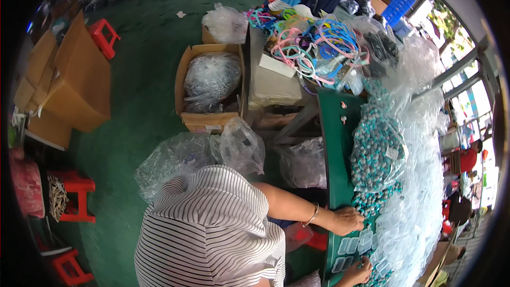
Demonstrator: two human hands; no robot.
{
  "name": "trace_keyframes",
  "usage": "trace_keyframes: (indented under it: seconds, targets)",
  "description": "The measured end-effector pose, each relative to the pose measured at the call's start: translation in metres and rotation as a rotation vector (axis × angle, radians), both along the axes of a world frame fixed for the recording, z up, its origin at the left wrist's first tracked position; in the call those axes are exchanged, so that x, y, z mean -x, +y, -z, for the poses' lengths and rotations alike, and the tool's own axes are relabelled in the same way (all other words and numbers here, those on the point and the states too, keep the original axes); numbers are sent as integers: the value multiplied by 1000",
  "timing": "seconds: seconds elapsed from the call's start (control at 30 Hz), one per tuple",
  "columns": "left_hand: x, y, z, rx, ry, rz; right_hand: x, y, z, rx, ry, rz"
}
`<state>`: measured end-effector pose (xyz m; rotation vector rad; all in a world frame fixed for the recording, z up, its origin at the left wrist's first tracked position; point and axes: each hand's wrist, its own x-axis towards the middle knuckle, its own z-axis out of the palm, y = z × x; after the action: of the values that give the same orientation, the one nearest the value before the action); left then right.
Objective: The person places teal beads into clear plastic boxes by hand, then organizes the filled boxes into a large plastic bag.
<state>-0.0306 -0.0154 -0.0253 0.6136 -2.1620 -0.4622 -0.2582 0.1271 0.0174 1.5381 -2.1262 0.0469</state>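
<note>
My left hand, a bracelet at its wrist, is closed with its fingers bent down at the edge of a heap of small grey-and-teal pieces. What its fingertips hold is too small to make out. Closer to the lower edge, my right hand has its fingers drawn together beside more of these pieces; anything in them is hidden. Small clear plastic boxes lie on the green tabletop between both hands. Beyond the left hand rests a clear bag of grey-and-teal pieces.
Clear plastic boxes are heaped along the table's far side. Colourful headband-like loops cover a neighbouring table. On the floor stand a carton with a filled bag, clear bags, and red stools.
</note>
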Motion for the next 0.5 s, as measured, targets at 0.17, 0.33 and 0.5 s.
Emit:
trace_keyframes:
  seconds: [0.17, 0.33, 0.5]
  targets:
    - [-6, 9, -6, -192, 215, 154, -27, 15, -13, 344, -451, -277]
    - [-47, -2, -27, -353, 156, 311, -78, -6, -15, 400, -838, -343]
    - [-36, -2, -41, -693, 50, 475, -109, -2, -16, 356, -891, -269]
